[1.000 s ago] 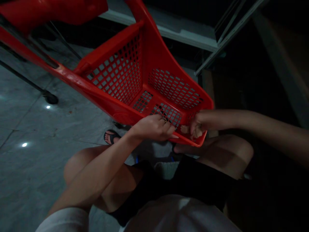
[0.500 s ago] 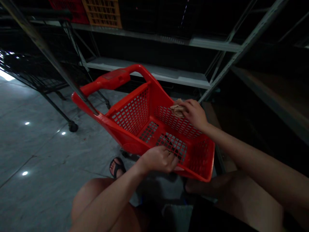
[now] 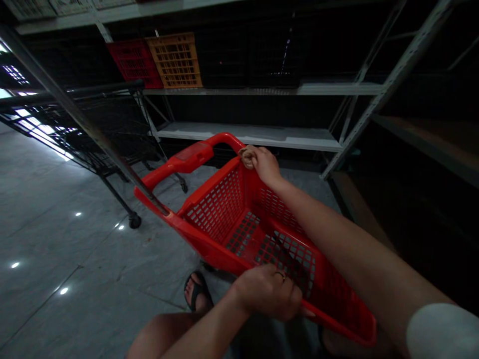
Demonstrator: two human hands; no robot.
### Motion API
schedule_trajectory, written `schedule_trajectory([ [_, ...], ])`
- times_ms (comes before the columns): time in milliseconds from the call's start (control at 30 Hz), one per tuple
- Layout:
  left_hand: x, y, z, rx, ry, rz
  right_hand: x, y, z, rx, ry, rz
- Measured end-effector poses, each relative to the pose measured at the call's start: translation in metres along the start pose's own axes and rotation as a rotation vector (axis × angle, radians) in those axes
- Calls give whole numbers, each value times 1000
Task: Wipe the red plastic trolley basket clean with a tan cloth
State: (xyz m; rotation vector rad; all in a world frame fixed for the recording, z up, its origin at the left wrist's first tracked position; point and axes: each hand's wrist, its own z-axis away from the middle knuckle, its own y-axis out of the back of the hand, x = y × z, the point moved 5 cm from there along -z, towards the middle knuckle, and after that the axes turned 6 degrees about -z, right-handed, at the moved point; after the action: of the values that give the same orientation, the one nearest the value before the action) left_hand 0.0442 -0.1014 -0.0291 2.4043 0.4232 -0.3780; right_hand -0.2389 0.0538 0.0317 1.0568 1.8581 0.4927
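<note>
A red plastic shopping cart (image 3: 209, 249) with perforated walls and a curved handle stands in front of me. My left hand (image 3: 267, 294), wearing a ring, is closed over the cart's near rim. At the far rim, close to where the handle joins the basket, my right hand (image 3: 265, 164) presses a crumpled tan cloth (image 3: 247, 156) against the red plastic. Its fingers are wrapped round the cloth. A metal pole (image 3: 93, 134) rises from the cart's near corner by the handle.
A black wire shopping cart (image 3: 112, 134) stands on the left. Behind, a metal shelf rack (image 3: 254, 135) holds a red crate (image 3: 136, 62), a yellow crate (image 3: 175, 61) and dark crates. My sandalled foot (image 3: 197, 291) rests on the grey floor (image 3: 101, 259). A dark ledge runs along the right.
My right hand has slid the cloth along the far rim toward the handle. My left hand keeps its hold on the near rim. The view has tilted up, showing more of the rack.
</note>
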Motion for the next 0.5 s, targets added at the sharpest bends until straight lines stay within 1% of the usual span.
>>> schedule_trajectory([
  [100, 0, 0, 1, -25, 17, 10, 13, 8, 20, -101, 33, 32],
  [233, 0, -1, 4, -63, 45, 35, 43, 33, 66, -192, 2, 96],
  [333, -2, 2, 3, -73, 44, 37, 63, 61, 111, -237, -14, 100],
  [500, -6, 13, -3, -64, 30, 26, 89, 122, 190, -254, -99, 60],
])
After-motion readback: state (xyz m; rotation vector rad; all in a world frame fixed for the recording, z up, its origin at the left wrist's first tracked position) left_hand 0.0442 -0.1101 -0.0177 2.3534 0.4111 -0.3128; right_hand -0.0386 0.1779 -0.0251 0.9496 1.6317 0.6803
